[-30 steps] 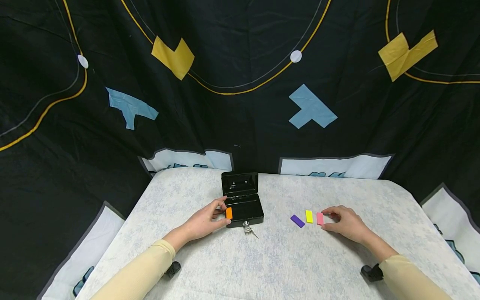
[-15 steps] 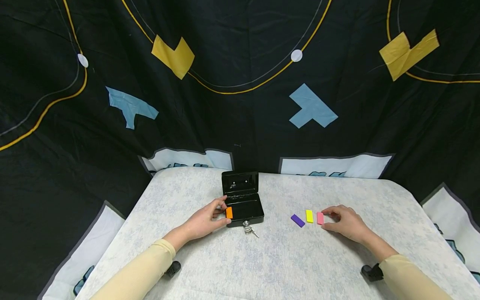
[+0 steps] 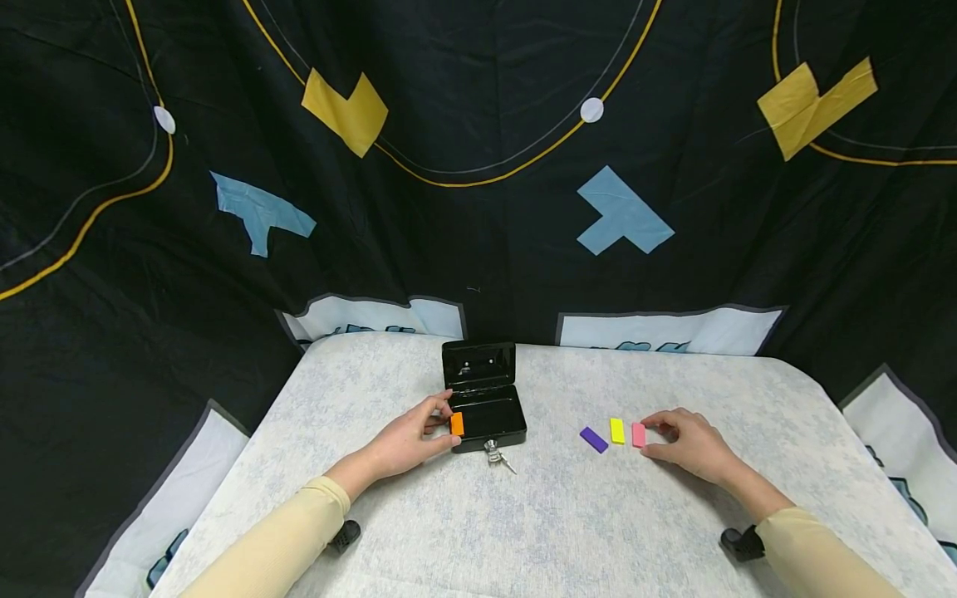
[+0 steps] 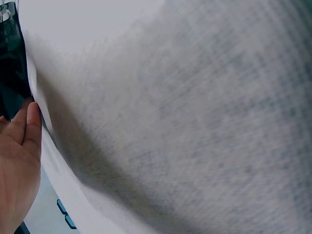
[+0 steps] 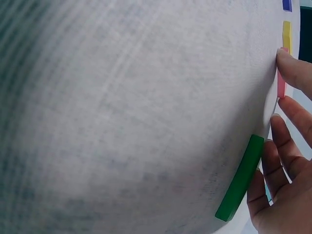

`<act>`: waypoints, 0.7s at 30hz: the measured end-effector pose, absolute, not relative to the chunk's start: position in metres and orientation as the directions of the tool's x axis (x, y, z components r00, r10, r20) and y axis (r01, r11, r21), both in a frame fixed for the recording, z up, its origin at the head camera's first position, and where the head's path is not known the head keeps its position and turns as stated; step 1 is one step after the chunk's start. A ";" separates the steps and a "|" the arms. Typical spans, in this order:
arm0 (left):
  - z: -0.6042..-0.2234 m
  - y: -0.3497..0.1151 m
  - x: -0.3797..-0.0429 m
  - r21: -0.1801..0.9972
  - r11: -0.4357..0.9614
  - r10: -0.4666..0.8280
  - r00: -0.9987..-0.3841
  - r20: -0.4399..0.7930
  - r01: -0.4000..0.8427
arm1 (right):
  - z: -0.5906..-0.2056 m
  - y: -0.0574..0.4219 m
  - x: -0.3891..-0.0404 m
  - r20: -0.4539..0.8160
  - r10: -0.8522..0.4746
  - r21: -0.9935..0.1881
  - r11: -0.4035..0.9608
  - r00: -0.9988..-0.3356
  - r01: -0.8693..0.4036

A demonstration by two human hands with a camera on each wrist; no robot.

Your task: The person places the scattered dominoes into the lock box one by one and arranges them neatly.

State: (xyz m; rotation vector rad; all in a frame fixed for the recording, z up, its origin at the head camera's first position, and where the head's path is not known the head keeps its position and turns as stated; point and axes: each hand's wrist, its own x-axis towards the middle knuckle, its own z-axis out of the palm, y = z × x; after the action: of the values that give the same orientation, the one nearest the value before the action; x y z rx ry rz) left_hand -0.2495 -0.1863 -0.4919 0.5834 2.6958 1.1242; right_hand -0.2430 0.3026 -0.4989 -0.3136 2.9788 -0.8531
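A small black cash box (image 3: 489, 415) stands with its lid raised. My left hand (image 3: 399, 440) grips the box's left side, thumb by the front corner and index finger by the back. An orange block (image 3: 458, 424) is at the box's left wall, close to that thumb; whether the fingers touch it, I cannot tell. On the right, thumb and index finger of my right hand (image 3: 689, 444) pinch a pink block (image 3: 639, 435) at its ends on the table. A green block (image 5: 240, 180) lies under the right palm in the right wrist view, hidden in the head view.
Left of the pink block lie a yellow block (image 3: 616, 431) and a slanted purple block (image 3: 594, 440). Keys (image 3: 499, 458) hang from the box's front lock. The table (image 3: 538, 531) has a pale mottled cloth, and a black curtain (image 3: 486, 249) hangs behind.
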 end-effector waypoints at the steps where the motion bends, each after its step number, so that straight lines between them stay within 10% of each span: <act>1: -0.492 -0.186 -0.250 0.711 0.640 0.414 -0.910 0.000 0.291 | -0.499 0.303 -0.243 0.028 -0.199 -0.527 0.830 -0.980 -0.184; 21: -0.488 -0.187 -0.249 0.695 0.651 0.433 -0.901 -0.010 0.305 | -0.499 0.302 -0.243 0.028 -0.194 -0.536 0.825 -0.981 -0.179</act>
State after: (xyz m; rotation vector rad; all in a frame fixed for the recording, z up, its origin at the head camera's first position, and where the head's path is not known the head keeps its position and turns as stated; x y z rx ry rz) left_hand -0.2494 -0.1865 -0.4884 0.6079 2.6925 1.0858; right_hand -0.2429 0.3022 -0.4992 -0.3042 2.9745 -0.8694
